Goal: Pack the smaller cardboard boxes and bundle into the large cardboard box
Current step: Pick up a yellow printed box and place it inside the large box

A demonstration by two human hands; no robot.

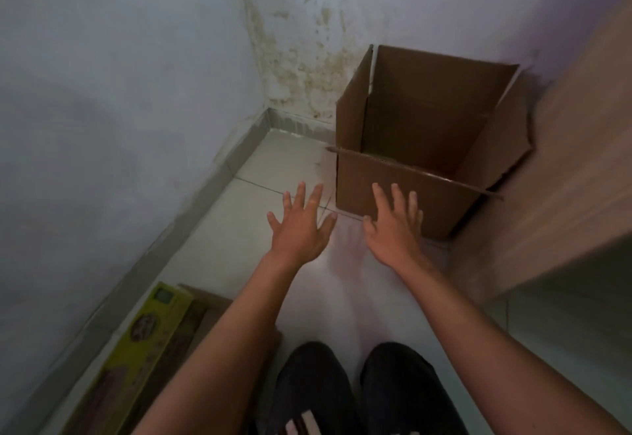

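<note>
A large brown cardboard box stands on the tiled floor in the corner, its flaps up and its inside in shadow. My left hand hovers over the floor just left of the box, fingers spread and holding nothing. My right hand is spread in front of the box's near wall; I cannot tell whether it touches. At the lower left, a yellow-green printed carton lies on flat brown cardboard pieces, partly hidden by my left forearm.
A stained wall corner rises behind the box and a pale wall runs along the left. A wooden furniture panel stands close on the right. My knees in dark trousers are at the bottom, over white floor tiles.
</note>
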